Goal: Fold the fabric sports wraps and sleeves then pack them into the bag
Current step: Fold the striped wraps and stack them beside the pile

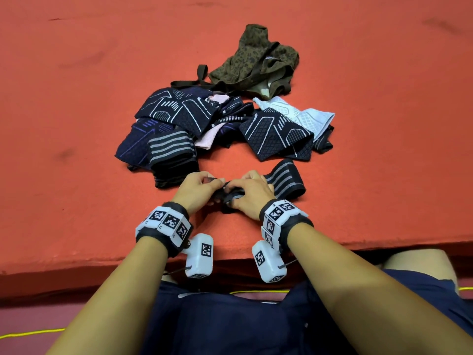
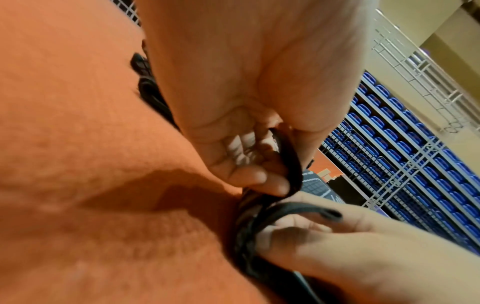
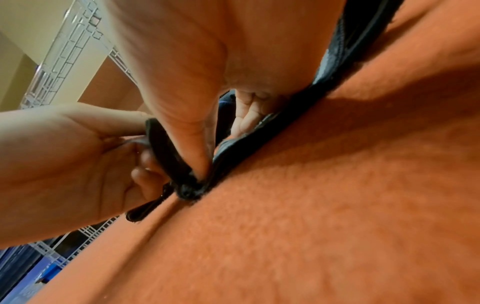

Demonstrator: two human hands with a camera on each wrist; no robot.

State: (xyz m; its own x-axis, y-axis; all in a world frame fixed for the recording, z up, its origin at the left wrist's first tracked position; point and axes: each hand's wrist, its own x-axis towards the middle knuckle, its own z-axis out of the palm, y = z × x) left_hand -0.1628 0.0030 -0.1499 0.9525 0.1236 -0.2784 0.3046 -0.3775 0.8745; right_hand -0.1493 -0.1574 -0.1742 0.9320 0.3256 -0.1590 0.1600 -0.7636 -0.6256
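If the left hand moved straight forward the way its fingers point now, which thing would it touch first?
Most likely the right hand: the left hand points across at it, both gripping the black wrap. Depth is unclear, so the wrap's bunched end between them may come first.

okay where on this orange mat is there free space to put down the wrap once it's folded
Bare orange mat lies left of the pile of sleeves, and right of the striped wrap. A narrow strip separates the pile from your hands. Crowded: centre, up to the camouflage bag.
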